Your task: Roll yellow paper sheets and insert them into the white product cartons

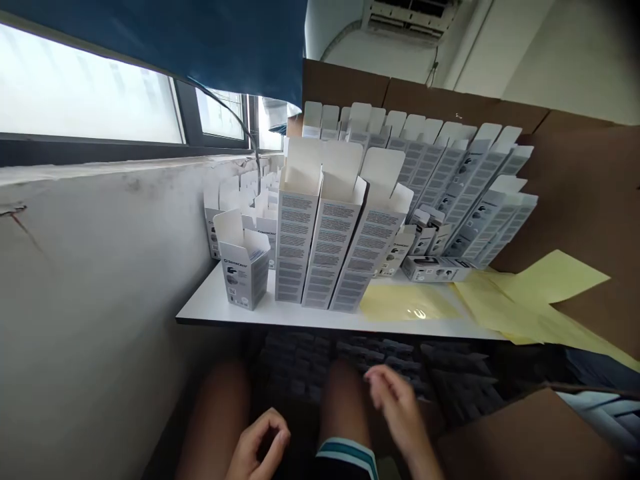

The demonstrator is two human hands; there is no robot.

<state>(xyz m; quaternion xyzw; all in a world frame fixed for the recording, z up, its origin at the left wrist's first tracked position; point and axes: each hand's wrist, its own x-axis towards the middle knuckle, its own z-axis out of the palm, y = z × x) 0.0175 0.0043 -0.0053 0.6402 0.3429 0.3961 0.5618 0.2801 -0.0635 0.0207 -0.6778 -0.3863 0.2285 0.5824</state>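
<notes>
Left hand [257, 443] curled narrow, empty, over thigh. Right hand [395, 400] half open, empty, nearest dark items [380, 367] under table. Single white carton [241, 267] stands upright on white table [213, 308], near left, long axis vertical, flaps open upward. Three long carton rows [330, 247] run near to far just beside. Yellow sheets [530, 300] lie right. Window [90, 87] at left, air conditioner [410, 17] far.

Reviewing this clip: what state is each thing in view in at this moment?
left hand: loosely curled, empty
right hand: partly open, empty
single white carton: upright, top flaps open
tall white carton stacks: upright, side by side, top flaps open
fallen white carton: lying on its side
yellow sheets: lying flat, overlapping
</notes>
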